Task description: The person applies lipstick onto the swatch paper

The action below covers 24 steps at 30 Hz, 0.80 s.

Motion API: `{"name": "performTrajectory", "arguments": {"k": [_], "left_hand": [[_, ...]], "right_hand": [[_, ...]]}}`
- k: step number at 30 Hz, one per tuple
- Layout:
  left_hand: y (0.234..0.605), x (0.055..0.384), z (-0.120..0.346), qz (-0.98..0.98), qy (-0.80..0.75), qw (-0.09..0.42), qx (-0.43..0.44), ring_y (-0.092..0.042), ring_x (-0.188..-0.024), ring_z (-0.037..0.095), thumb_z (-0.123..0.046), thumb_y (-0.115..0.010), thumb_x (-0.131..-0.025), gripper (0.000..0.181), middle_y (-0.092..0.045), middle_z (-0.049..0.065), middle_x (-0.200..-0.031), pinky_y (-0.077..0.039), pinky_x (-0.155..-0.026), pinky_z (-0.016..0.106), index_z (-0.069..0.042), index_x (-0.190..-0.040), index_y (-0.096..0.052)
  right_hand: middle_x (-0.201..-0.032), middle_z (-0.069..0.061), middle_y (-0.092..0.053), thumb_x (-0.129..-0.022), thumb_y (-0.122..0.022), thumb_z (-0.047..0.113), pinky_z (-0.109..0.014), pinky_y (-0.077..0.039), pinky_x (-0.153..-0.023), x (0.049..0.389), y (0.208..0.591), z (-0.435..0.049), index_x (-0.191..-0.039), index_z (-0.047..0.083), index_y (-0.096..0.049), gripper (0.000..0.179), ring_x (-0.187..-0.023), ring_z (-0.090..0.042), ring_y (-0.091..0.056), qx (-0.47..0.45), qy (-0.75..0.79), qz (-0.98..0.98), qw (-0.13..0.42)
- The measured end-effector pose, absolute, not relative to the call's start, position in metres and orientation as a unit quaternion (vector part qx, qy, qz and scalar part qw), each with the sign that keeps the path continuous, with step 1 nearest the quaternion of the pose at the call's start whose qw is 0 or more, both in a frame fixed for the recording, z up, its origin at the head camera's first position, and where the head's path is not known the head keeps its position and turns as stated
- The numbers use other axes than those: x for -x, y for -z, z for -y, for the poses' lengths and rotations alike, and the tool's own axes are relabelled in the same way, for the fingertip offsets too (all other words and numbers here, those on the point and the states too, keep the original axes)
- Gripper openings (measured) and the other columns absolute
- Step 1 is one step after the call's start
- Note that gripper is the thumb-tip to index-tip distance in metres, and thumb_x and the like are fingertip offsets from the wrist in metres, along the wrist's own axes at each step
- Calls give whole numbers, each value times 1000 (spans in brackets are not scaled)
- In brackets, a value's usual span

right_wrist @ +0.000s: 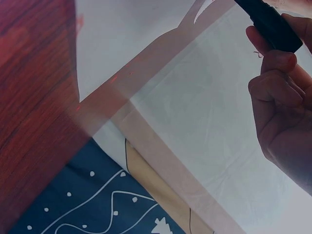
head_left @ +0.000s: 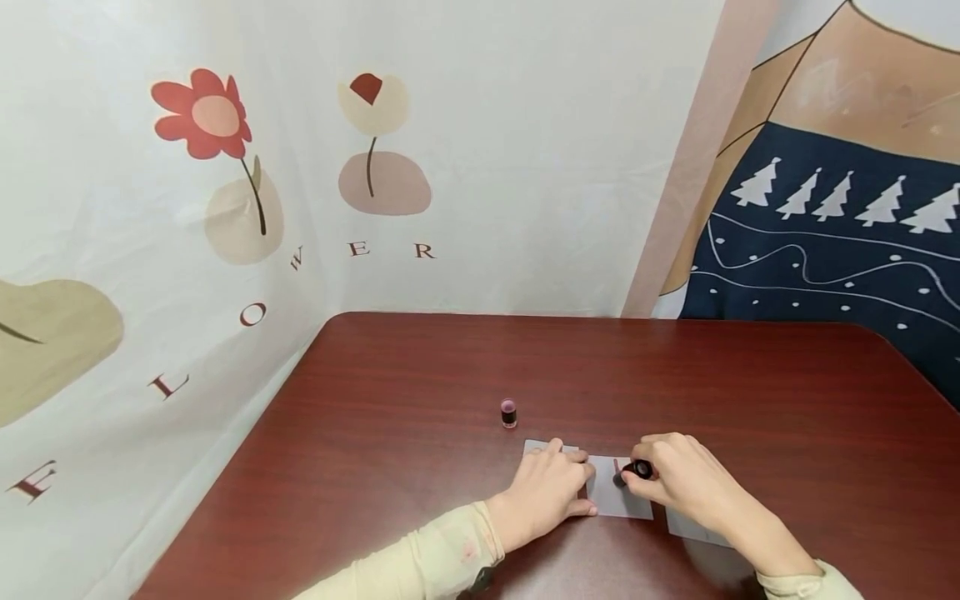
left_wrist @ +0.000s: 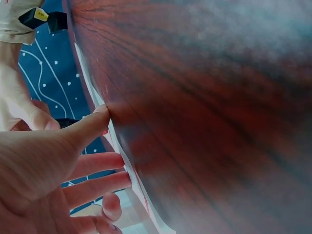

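Note:
My right hand (head_left: 678, 471) pinches a black tube (head_left: 640, 469), which looks like a lipstick, between thumb and fingers. Its lower end is over a pale paper sheet (head_left: 618, 504) on the table. A short red stroke (head_left: 617, 465) shows on that sheet beside the tube. With fingers spread, my left hand (head_left: 551, 492) rests on the left part of the paper, its thumb (left_wrist: 92, 122) at the near edge. In the right wrist view the same black tube (right_wrist: 275, 29) shows in the curled fingers; its tip is out of frame.
On the dark red wooden table (head_left: 390, 467), a small pink and black cylinder (head_left: 508, 414) stands upright beyond my left hand. Another pale sheet (head_left: 697, 529) lies partly under my right wrist. Printed curtains (head_left: 525, 167) hang behind and left of the table.

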<state>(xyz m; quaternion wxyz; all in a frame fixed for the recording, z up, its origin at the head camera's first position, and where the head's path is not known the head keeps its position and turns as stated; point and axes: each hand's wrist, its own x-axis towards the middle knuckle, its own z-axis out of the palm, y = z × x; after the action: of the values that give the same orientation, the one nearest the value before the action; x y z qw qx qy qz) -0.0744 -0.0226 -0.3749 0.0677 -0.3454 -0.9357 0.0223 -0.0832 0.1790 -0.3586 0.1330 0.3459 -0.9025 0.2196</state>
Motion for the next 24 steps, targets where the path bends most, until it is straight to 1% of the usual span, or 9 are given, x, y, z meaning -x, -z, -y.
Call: {"name": "performTrajectory", "arguments": {"k": [3, 9, 14, 19, 24], "left_hand": [[375, 74, 23, 936, -22, 70, 343, -48, -72, 12, -52, -68, -75, 28, -64, -11, -110, -38, -51, 23, -25, -82, -65], [375, 74, 24, 938, -20, 69, 340, -48, -72, 12, -51, -68, -75, 27, -64, -11, -105, -37, -49, 23, -25, -79, -63], [375, 74, 23, 937, -21, 71, 342, -48, -72, 12, -51, -69, -75, 27, -63, -12, -102, -38, -51, 24, -25, -80, -63], [375, 75, 21, 937, -23, 68, 341, -48, -71, 12, -51, -68, -75, 27, -63, -11, -105, -39, -55, 25, -25, -79, -62], [375, 75, 20, 936, -21, 69, 343, -48, -72, 12, -51, -69, -75, 27, -64, -10, -107, -40, -56, 25, -24, -79, -62]], "right_hand": [[-58, 18, -34, -72, -72, 11, -17, -28, -43, 84, 358, -179, -61, 23, -50, 27, -50, 4, -31, -351, -223, 901, 126], [-59, 17, -37, -74, -72, 12, -17, -28, -43, 85, 356, -179, -65, 20, -55, 21, -50, 4, -31, -352, -228, 902, 105], [-59, 17, -37, -74, -72, 12, -17, -29, -43, 84, 355, -180, -66, 19, -56, 20, -50, 4, -32, -345, -230, 905, 96], [-59, 17, -35, -73, -72, 11, -17, -28, -43, 84, 355, -181, -63, 21, -52, 24, -50, 4, -31, -351, -230, 902, 104], [-58, 17, -31, -73, -72, 10, -16, -26, -43, 83, 356, -182, -59, 23, -46, 32, -49, 5, -28, -355, -232, 899, 107]]}}
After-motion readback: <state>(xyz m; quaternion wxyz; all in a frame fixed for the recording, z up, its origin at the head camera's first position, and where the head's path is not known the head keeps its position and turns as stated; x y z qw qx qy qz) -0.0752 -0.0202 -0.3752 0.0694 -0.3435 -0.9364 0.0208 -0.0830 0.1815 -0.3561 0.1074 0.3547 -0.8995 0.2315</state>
